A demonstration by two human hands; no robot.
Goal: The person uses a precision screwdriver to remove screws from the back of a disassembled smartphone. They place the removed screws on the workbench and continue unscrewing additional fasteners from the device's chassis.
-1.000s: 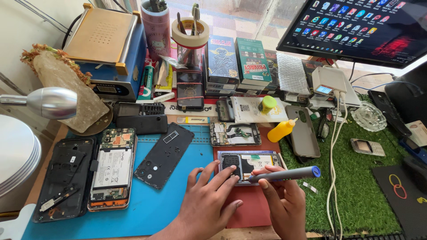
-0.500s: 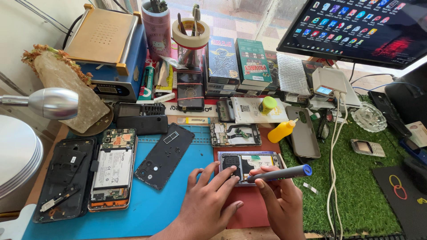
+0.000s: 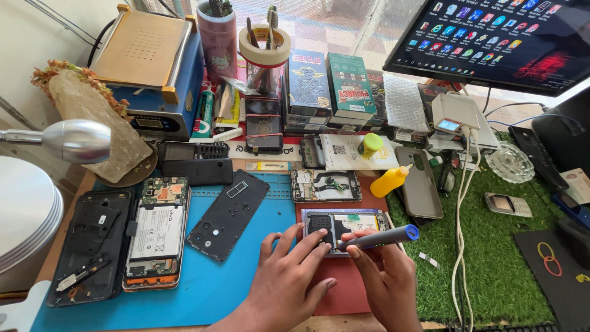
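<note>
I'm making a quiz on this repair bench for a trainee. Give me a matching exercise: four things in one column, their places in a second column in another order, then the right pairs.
Things
1. electric screwdriver
2. yellow squeeze bottle
3. roll of tape
4. small keypad phone

Places
A. on the green turf mat, right of the white cables
B. in the right hand, tip on the opened phone
C. around the top of the tool cup at the back
D. lying tilted just right of the bare phone frame

Pairs: 1-B, 2-D, 3-C, 4-A
</note>
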